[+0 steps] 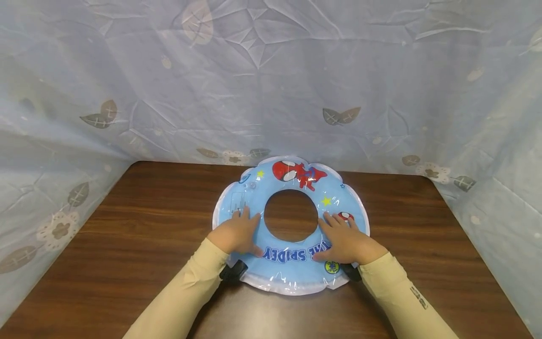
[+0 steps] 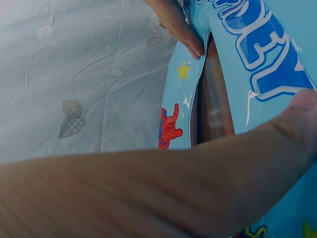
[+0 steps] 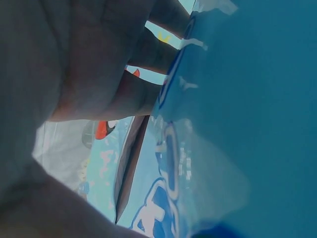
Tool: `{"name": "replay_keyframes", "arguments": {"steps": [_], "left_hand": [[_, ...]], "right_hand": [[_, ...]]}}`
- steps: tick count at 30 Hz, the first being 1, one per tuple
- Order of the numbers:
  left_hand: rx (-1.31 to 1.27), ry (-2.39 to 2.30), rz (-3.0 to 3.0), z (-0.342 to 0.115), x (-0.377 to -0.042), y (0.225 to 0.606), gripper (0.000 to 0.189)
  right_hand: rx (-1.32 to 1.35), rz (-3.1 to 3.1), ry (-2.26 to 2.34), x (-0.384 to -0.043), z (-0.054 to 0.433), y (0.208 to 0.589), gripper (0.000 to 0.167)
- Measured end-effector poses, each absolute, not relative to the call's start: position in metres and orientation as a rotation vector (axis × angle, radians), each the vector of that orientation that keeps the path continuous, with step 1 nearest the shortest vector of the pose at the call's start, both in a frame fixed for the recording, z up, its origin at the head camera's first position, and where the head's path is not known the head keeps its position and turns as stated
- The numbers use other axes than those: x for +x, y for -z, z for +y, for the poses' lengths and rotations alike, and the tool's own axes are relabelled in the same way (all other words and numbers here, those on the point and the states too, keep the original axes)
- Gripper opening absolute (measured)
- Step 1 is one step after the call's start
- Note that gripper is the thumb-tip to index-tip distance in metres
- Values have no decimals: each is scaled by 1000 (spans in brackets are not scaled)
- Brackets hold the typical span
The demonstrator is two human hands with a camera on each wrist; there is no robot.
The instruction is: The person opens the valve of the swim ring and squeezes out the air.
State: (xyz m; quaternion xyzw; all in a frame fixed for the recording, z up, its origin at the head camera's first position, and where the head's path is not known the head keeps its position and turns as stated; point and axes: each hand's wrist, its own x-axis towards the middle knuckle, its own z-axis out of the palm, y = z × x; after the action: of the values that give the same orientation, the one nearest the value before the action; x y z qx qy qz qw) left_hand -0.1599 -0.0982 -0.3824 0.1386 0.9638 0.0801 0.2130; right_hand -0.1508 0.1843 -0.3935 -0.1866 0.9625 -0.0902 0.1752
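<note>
A light blue inflatable swim ring [image 1: 292, 275] lies on the brown wooden table, puffed up, with a round hole in its middle. It carries red cartoon figures, yellow stars and blue lettering that reads upside down in the head view. My left hand [image 1: 239, 231] rests on the ring's left side with fingers spread. On the right side my right hand [image 1: 348, 239] lies likewise, fingers spread over the vinyl near the lettering. In the left wrist view the left thumb [image 2: 277, 134] touches the ring beside the letters. The right fingers [image 3: 141, 94] press against the vinyl in the right wrist view.
The wooden table [image 1: 161, 221] extends around the ring on all sides. A pale curtain [image 1: 262, 94] with leaf and flower prints hangs behind the table and along both sides. The ring's far edge lies close to the curtain at the table's back edge.
</note>
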Motion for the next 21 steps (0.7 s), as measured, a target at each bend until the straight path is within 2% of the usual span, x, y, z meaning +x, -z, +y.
{"name": "replay_keyframes", "arguments": {"steps": [21], "left_hand": [[421, -215, 2704, -100, -160, 388, 102]], "right_hand": [[-511, 2716, 275, -148, 183, 392, 100]]}}
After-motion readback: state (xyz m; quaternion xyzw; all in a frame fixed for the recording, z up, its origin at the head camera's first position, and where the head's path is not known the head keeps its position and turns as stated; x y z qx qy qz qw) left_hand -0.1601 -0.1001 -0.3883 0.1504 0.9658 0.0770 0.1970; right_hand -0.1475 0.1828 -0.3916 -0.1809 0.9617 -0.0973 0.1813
